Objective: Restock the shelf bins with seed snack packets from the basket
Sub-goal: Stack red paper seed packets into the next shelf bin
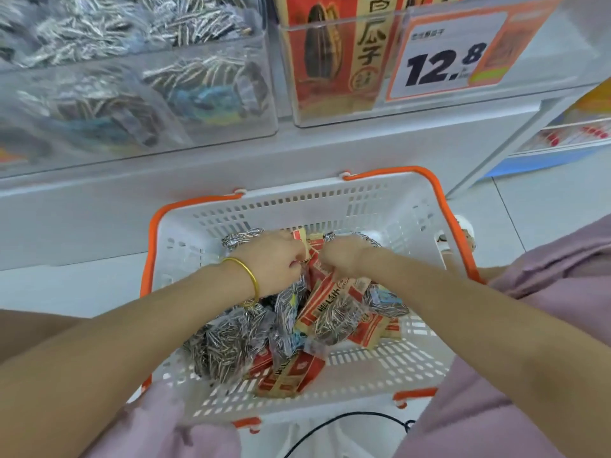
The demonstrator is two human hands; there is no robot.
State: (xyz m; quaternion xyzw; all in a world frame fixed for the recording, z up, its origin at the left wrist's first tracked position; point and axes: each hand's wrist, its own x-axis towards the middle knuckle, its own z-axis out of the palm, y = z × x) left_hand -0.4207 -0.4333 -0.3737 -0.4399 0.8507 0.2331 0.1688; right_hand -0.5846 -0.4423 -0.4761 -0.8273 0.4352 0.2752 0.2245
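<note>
The white basket (330, 201) sits at six o'clock, heaped with red seed packets (334, 302) and clear packets (228, 342). Inside it, the left hand (281, 256) and right hand (344, 259) nearly touch, fingers curled tight on the top edges of the red seed packets. At twelve o'clock, the shelf bins (271, 104) hold more.

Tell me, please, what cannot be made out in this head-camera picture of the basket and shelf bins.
Head view:
- How many red packets the left hand and right hand grip: the hands' backs hide the fingers.
- Price tag small print: too small, blurred.
- Left bin labels: motion blur.
- Tall red pack in the right bin: top cut by the upper edge.
</note>
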